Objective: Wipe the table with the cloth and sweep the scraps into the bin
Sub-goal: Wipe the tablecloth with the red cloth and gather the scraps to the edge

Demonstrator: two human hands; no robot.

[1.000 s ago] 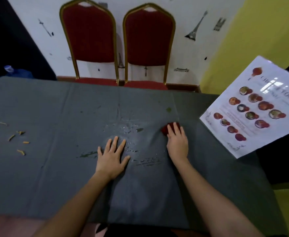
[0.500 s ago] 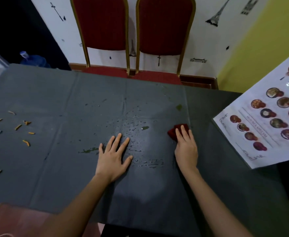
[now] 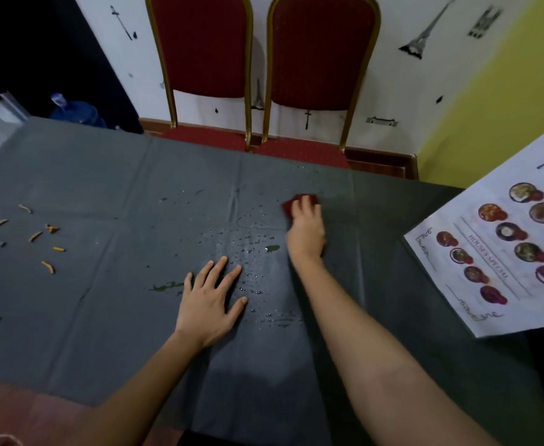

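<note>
Head view: cloth pressed flat beyond the spill

Presses the red cloth (image 3: 297, 202) onto the table (image 3: 103, 181) under the right hand (image 3: 306, 231), fingers laid straight over it rather than pinching, probably to drag it through the droplets (image 3: 248, 249). Braces the cover with the left hand (image 3: 212, 297), spread flat and holding nothing, likely against wrinkling. Orange scraps (image 3: 35, 236) well to the left; no bin visible.

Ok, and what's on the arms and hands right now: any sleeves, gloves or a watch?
Nothing worn that shows. The left hand and right hand are bare, without gloves, and I make out no rings on the fingers. The left forearm and right forearm are bare down to the frame's lower edge: no sleeves, watch or bracelet in view.
</note>
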